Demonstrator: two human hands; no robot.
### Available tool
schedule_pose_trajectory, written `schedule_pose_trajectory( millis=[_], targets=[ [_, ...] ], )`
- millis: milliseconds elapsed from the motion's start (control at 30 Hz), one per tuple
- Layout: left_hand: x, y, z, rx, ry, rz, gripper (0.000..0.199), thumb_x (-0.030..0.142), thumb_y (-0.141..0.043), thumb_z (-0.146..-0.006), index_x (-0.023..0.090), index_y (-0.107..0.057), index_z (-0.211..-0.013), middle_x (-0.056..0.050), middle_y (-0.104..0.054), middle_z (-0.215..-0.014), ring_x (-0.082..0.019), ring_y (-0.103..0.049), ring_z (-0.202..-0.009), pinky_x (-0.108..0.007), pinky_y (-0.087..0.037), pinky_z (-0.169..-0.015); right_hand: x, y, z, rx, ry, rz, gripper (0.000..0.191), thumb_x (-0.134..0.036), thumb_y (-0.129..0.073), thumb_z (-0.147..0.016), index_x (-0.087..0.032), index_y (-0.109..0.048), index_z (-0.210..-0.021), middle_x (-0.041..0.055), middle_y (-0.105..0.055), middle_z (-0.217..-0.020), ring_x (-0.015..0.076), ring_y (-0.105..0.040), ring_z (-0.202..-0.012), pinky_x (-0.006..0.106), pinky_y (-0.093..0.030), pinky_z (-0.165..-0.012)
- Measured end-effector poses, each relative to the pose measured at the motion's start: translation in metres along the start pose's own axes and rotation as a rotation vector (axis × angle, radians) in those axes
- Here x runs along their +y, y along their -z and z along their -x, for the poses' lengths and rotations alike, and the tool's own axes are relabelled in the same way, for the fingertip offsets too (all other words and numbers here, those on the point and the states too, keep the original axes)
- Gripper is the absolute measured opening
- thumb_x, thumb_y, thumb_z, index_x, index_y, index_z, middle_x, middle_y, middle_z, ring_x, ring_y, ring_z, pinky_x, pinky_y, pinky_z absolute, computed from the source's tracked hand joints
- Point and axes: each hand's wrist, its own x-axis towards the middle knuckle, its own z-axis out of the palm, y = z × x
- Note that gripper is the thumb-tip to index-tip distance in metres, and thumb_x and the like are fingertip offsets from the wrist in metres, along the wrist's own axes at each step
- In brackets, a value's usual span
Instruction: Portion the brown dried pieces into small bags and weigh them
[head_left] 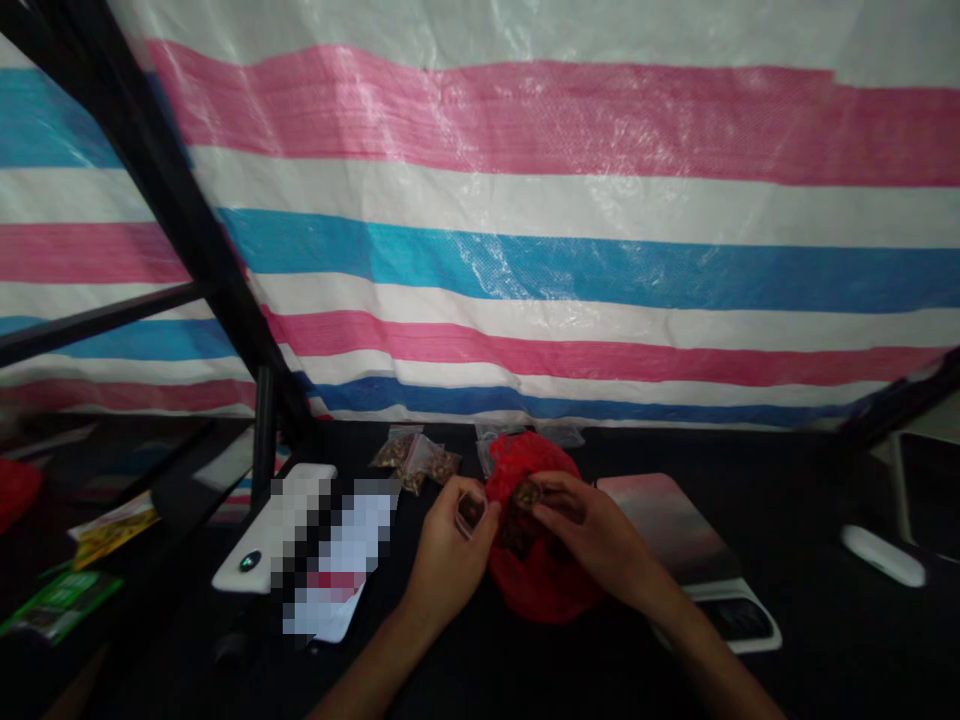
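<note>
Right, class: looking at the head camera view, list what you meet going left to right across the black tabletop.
Green packet → white slab-shaped device → left hand with a small clear packet → red bag → flat pink-and-grey package → white oblong device

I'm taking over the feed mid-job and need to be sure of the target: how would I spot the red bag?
Start at the black table under the pink, white and blue striped tarpaulin. Near its middle, between the person's left hand and right hand, lies the crumpled red bag, unlike the clear packets behind it.
</note>
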Motion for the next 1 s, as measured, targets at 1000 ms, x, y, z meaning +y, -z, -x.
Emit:
schedule_pose_trajectory(
  millis=[1000],
  targets=[
    [0.001,-0.007,0.01,-0.197,-0.028,0.068,0.011,0.013,-0.064,-0.081,0.019,-0.061,-0.089,-0.002,-0.054,-0.097,-0.016,-0.057,-0.084,-0.025,-0.047,-0.071,-0.004,-0.017,0.02,0.044,0.626,0.661,0.034,-0.022,-0.059,-0.098,-0.032,-0.063,-0.131,0.007,-0.064,-0.119,0.0219,-0.065,-0.111,0.037,-0.057,-0.099]
  ],
)
